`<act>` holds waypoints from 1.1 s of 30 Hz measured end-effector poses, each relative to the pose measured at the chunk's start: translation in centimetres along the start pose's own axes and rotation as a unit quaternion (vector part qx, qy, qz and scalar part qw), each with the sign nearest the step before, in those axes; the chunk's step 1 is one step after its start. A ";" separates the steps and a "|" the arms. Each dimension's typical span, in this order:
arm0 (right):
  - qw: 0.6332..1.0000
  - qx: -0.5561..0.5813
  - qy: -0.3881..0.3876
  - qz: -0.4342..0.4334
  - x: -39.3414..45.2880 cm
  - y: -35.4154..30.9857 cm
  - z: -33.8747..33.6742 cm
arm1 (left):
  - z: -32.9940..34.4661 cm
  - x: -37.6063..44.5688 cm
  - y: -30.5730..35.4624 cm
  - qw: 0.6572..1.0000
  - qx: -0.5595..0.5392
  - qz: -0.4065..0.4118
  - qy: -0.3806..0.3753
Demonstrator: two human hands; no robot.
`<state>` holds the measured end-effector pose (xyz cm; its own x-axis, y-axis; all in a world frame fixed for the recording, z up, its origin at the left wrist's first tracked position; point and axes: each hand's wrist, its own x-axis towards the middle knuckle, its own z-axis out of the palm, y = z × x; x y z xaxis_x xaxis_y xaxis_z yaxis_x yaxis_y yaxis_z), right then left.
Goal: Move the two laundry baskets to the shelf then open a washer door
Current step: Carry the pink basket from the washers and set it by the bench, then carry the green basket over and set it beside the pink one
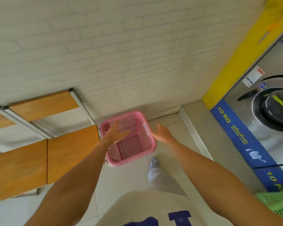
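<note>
An empty pink laundry basket (134, 144) stands on the white tiled floor beside the shelf. My left hand (116, 132) hovers over the basket's left rim, fingers spread, holding nothing. To the right of the basket's slotted handle my right hand (162, 132) is open and just apart from its wall. A green laundry basket (278, 206) shows at the lower right edge, partly hidden by my right forearm. The shelf with wooden boards (64, 154) on a metal frame fills the left. A washer with a round door (274, 110), shut, stands at the right.
A white brick wall (121, 54) rises behind the basket. The washer row has a blue "10 KG" strip (235, 129) and a yellow panel (245, 51). My leg and shoe (154, 162) stand on the floor just right of the pink basket.
</note>
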<state>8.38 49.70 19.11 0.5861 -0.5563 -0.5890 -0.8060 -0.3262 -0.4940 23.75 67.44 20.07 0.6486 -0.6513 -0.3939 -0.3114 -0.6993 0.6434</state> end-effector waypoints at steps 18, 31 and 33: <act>0.936 0.170 0.170 0.259 -25.7 31.3 -3.4 | 22.7 -10.9 18.8 0.935 0.182 0.162 -0.257; 0.796 0.328 0.236 0.450 -47.6 61.2 -5.6 | 53.6 -25.5 38.8 0.848 0.224 0.271 -0.397; 0.782 0.338 0.237 0.467 -49.1 64.1 -5.6 | 56.3 -26.9 40.6 0.843 0.208 0.284 -0.407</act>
<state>-72.56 51.84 19.91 -0.4576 -0.5842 -0.6703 -0.5422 0.7808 -0.3105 -45.45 39.94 19.81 -0.3256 -0.7839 -0.5287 -0.7377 -0.1391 0.6607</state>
